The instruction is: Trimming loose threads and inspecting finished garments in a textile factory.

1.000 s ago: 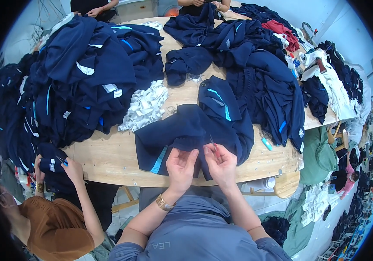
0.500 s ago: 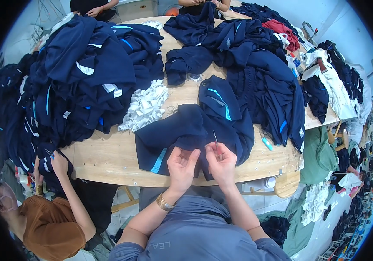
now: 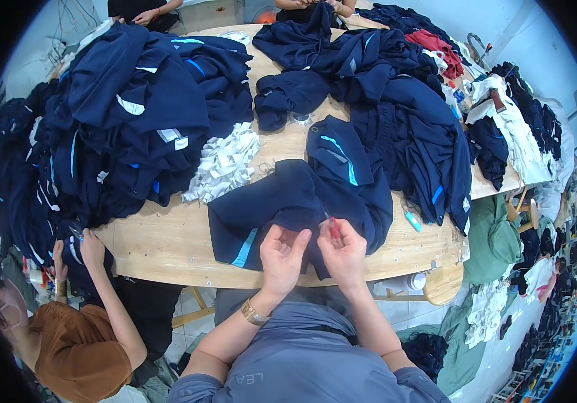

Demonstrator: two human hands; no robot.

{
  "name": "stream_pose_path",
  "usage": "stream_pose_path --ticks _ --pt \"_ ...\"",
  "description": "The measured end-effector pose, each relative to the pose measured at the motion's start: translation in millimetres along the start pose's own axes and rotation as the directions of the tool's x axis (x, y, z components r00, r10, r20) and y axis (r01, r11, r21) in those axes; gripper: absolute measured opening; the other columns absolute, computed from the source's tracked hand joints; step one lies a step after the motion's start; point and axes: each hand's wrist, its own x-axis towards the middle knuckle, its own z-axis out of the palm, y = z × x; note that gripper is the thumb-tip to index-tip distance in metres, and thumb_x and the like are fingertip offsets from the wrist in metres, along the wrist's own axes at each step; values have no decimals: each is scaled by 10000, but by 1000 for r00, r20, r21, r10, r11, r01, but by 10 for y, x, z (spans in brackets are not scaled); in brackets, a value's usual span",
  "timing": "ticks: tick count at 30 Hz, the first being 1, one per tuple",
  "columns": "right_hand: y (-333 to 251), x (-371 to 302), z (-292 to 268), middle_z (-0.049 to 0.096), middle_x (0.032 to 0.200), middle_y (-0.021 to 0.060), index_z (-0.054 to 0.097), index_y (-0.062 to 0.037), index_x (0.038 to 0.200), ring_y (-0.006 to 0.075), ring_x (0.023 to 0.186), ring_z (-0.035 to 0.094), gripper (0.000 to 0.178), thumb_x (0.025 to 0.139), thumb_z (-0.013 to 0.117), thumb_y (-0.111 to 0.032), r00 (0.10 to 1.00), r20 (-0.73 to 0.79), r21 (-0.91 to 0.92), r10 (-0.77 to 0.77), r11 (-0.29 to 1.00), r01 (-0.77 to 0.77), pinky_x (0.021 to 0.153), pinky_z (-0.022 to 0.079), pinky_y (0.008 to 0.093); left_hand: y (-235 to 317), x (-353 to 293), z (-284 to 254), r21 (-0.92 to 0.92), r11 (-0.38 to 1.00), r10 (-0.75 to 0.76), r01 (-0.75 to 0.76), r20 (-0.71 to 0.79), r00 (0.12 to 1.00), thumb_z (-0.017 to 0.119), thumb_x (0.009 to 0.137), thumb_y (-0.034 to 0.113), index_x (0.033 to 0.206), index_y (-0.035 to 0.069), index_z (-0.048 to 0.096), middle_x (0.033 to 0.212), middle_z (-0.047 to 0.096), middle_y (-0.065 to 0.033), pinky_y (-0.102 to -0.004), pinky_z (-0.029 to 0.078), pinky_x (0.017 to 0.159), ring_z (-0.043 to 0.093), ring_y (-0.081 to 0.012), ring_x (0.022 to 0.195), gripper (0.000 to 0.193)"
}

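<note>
In front of me lies a navy garment [image 3: 268, 191] with a light-blue stripe at its lower left, spread near the table's front edge. My left hand [image 3: 283, 256] is closed on its gathered near edge, the thumb raised and the fingers curled under the cloth. Just to its right, my right hand [image 3: 342, 248] pinches a small red-handled pointed tool [image 3: 335, 229]. Its thin tip points up and leftward over the cloth; what kind of tool it is I cannot make out. Behind it, another navy piece [image 3: 339, 151] with a bright-blue stripe touches the garment.
A tall heap of navy garments [image 3: 134, 101] fills the left, with white fabric scraps [image 3: 224, 164] beside it. More navy garments [image 3: 409, 134] lie right. A turquoise-capped marker [image 3: 413, 221] rests near the right edge. A co-worker [image 3: 87, 342] sits left; others work across the table [image 3: 160, 232].
My right hand has turned the red-handled tool slightly, so its tip leans further left and lower toward the cloth. My left hand and the garment have barely moved.
</note>
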Motion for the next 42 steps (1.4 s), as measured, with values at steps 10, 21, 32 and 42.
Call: stream_pose_path --ticks 10,21,32,42 --pt "-14 -19 -103 480 592 -39 571 1 861 13 432 403 90 895 550 -80 976 119 415 183 883 -217 385 301 165 81 55 -25 -402 874 -268 271 67 961 507 915 70 1127 40 478 1019 599 -75 -368 510 865 597 -164 928 216" --pt "12 -23 -31 595 669 88 595 32 893 112 509 546 213 725 699 -47 966 -20 -53 -259 965 258 493 429 219 -25 21 -47 -274 953 -140 132 -10 990 572 888 71 1073 24 521 983 599 -47 -242 455 815 563 -95 891 197" --pt "138 -15 -241 544 648 87 580 -3 807 221 512 536 236 739 729 -172 876 168 -390 -452 786 480 476 407 290 73 21 1 -357 924 -167 135 -61 984 584 887 83 1044 21 526 878 576 -6 -180 408 714 505 -41 767 178" --pt "114 13 -250 537 634 74 582 -14 789 235 512 535 265 705 747 -203 850 198 -455 -489 722 521 471 405 306 56 7 3 -306 943 -153 128 -58 987 579 888 72 1049 21 527 878 569 5 -175 388 680 485 -35 747 178"
